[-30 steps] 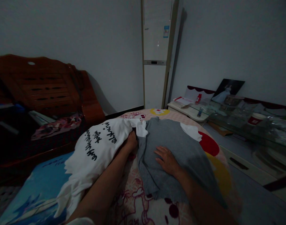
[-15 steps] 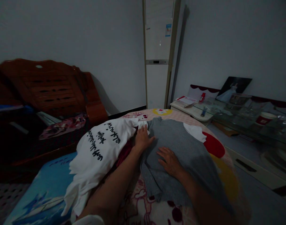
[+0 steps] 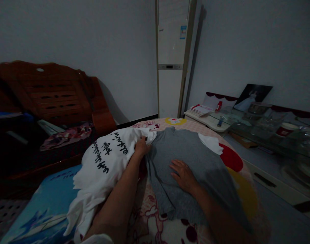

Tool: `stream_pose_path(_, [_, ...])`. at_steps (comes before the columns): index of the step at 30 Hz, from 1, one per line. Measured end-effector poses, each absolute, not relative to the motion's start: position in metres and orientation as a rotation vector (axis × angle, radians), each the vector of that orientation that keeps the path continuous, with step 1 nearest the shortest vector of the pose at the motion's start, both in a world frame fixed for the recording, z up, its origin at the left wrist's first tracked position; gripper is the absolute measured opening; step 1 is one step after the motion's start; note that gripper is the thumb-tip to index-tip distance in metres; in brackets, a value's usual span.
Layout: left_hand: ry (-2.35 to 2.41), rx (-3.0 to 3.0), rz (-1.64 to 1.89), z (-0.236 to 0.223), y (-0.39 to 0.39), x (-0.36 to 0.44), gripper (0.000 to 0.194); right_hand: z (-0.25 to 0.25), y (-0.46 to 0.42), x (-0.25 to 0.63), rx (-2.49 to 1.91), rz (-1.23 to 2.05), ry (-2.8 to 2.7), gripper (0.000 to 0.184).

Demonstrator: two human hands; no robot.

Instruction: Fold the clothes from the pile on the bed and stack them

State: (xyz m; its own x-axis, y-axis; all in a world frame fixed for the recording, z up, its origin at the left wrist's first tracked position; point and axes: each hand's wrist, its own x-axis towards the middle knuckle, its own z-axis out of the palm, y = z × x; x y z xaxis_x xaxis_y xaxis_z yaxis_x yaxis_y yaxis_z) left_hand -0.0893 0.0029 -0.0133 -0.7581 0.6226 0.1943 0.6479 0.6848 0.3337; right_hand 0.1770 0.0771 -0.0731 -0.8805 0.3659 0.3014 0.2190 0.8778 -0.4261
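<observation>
A grey knit top with short white sleeves is spread over a pink patterned cloth. My right hand lies flat on the top's middle, fingers stretched out. At its left edge, my left hand is closed on the left white sleeve; its fingertips are partly hidden. The other white sleeve sticks out at the far right. Beside my left forearm, a white shirt with black script lies rumpled.
A blue printed box or board sits at the lower left, before a wooden bench with cloth on it. To the right, a glass-topped cabinet carries a paper cup, papers and a picture. A tall air conditioner stands in the corner.
My left hand has moved left, drawing the white sleeve and the grey top's left edge with it toward the white shirt. My right hand has stayed in place.
</observation>
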Motion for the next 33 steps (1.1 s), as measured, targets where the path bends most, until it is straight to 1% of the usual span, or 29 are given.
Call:
stream_pose_path(4, [-2.907, -1.091, -0.559, -0.004, 0.018, -0.090, 0.058, -0.074, 0.077, 0.177, -0.441, 0.548, -2.656, 0.039])
stream_pose_path(9, [-2.868, -1.029, -0.439, -0.004, 0.020, -0.092, 0.049, -0.082, 0.079, 0.177, -0.417, 0.544, -2.637, 0.039])
stream_pose_path(13, [-2.822, -1.042, -0.402, -0.010, 0.013, -0.082, 0.056, -0.075, 0.082, 0.178, -0.395, 0.572, -2.571, 0.035])
stream_pose_path(15, [-2.799, -1.069, -0.430, -0.013, 0.008, -0.077, 0.063, -0.058, 0.077, 0.180, -0.399, 0.592, -2.558, 0.028])
stream_pose_path(17, [-2.787, -1.083, -0.484, -0.016, 0.003, -0.074, 0.067, -0.036, 0.061, 0.184, -0.405, 0.592, -2.589, 0.016])
stream_pose_path(18, [-2.786, -1.080, -0.523, -0.017, 0.000, -0.074, 0.067, -0.026, 0.049, 0.186, -0.368, 0.584, -2.647, 0.014])
stream_pose_path(20, [-2.783, -1.052, -0.616, -0.020, -0.002, -0.075, 0.065, -0.016, 0.020, 0.193, -0.309, 0.564, -2.769, 0.020])
stream_pose_path(22, [-2.771, -1.012, -0.704, -0.023, -0.003, -0.076, 0.061, -0.018, -0.008, 0.200, -0.216, 0.479, -2.858, 0.028])
stream_pose_path(23, [-2.760, -0.998, -0.738, -0.024, -0.003, -0.077, 0.059, -0.023, -0.018, 0.204, -0.181, 0.429, -2.858, 0.029])
stream_pose_path(26, [-2.742, -0.992, -0.805, -0.026, -0.002, -0.079, 0.055, -0.035, -0.034, 0.209, -0.184, 0.309, -2.890, 0.012])
stream_pose_path(27, [-2.741, -0.994, -0.819, -0.027, -0.002, -0.080, 0.054, -0.036, -0.034, 0.207, -0.215, 0.309, -2.905, 0.010])
stream_pose_path(29, [-2.728, -1.001, -0.846, -0.028, -0.002, -0.083, 0.051, -0.030, -0.033, 0.201, -0.286, 0.428, -2.951, 0.008])
stream_pose_path(30, [-2.714, -1.005, -0.861, -0.028, -0.002, -0.084, 0.049, -0.026, -0.033, 0.196, -0.312, 0.545, -2.973, 0.008])
stream_pose_path(33, [-2.687, -0.998, -0.889, -0.029, -0.002, -0.089, 0.048, -0.015, -0.040, 0.181, -0.328, 0.967, -2.986, 0.015])
